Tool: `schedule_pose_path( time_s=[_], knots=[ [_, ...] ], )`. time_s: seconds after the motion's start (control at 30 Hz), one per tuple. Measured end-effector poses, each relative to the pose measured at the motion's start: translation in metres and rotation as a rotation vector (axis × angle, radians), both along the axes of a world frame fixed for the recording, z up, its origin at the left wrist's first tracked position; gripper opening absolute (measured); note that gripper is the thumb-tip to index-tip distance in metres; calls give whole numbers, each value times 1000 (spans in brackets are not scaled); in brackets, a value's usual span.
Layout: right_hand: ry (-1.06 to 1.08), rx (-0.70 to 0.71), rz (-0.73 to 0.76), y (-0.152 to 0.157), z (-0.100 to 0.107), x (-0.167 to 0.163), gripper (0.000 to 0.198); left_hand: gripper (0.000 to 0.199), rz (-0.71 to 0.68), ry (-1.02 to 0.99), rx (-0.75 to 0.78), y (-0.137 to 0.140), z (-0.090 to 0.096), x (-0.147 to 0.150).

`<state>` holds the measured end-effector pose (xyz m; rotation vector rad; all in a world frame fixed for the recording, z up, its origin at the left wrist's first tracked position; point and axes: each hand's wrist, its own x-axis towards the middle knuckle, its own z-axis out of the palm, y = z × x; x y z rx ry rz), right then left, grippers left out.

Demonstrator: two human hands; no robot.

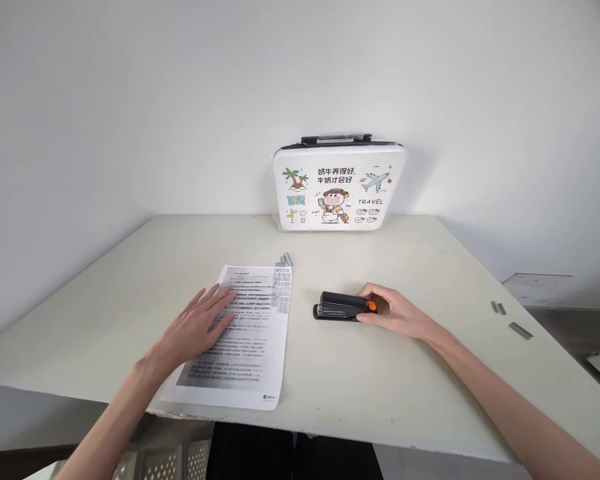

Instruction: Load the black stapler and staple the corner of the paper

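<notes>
A printed sheet of paper (245, 360) lies on the table, its near end close to the front edge; whether it is one sheet or several I cannot tell. My left hand (197, 327) rests flat on the sheet's left side with fingers stretched out. To the right of the paper is a black stapler (340, 304) with an orange part near its back end. The fingers and thumb of my right hand (393, 312) are closed round that back end. The stapler's front points left, toward the paper, and stays apart from it.
A white carry case (340, 193) with cartoon prints stands at the table's back, by the wall. Several grey staple strips (287, 259) lie just beyond the paper. More staple strips (520, 331) are near the right edge of the white table (380, 387).
</notes>
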<state>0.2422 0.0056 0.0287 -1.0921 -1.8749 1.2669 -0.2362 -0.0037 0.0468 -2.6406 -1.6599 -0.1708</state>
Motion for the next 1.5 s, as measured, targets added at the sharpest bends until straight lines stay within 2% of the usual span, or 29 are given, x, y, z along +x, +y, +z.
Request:
schedule_pose_path(
  time_s=[0.17,0.3,0.47,0.67,0.83,1.0,1.13,1.27,1.33,1.5],
  knots=[
    [-31,-28,29,2,1,3,30,56,-80,-108,62,-5,16,45],
    [-79,12,-61,1,3,1,50,47,-188,-207,37,-10,21,94],
    [-97,76,-115,0,1,-5,56,39,-292,-296,23,-6,12,137],
    [-90,88,-119,1,0,-6,56,33,-334,-415,1,2,-2,166],
    [-85,95,-124,2,-1,-7,54,22,-344,-472,5,11,-8,180],
    [-139,177,-158,2,-9,-8,48,12,-333,-521,-9,18,-10,187],
    [-159,221,-166,0,-12,-9,42,13,-343,-565,-12,23,-11,188],
    [-162,204,-180,2,-11,-10,44,15,-354,-599,-21,26,-14,185],
    [-163,217,-153,3,-11,-9,42,15,-354,-609,-28,27,-14,183],
    [-230,365,-19,6,-12,-8,29,14,-369,-547,-73,29,-2,163]
  ],
)
